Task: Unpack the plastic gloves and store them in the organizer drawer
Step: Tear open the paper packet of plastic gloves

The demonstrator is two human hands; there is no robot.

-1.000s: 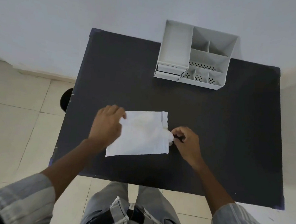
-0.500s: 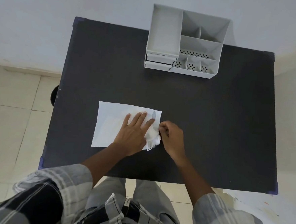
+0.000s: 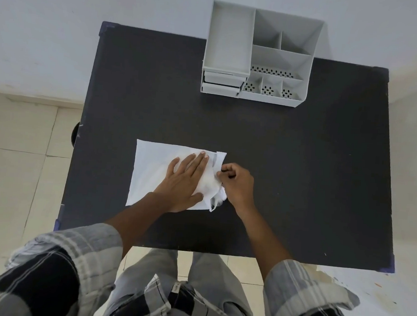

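A flat white packet (image 3: 152,171) lies on the black table (image 3: 300,176), its open end facing right. My left hand (image 3: 183,183) rests flat on the packet's right half, fingers spread, pinning it down. My right hand (image 3: 237,184) is at the packet's mouth, fingers pinched on a crumpled bunch of thin plastic gloves (image 3: 218,195) that sticks out of the opening. The grey organizer (image 3: 256,55) stands at the table's far edge, with two shut drawers (image 3: 222,83) stacked at its front left.
The organizer has a deep tray on the left and several open compartments, some perforated, on the right. The table's near edge is just above my knees. Tiled floor lies left and right of the table, and a white wall runs behind it.
My left hand moved from the packet's left end onto its right half and pressed flat. My right hand stayed pinched at the opening, and more crumpled plastic shows there.
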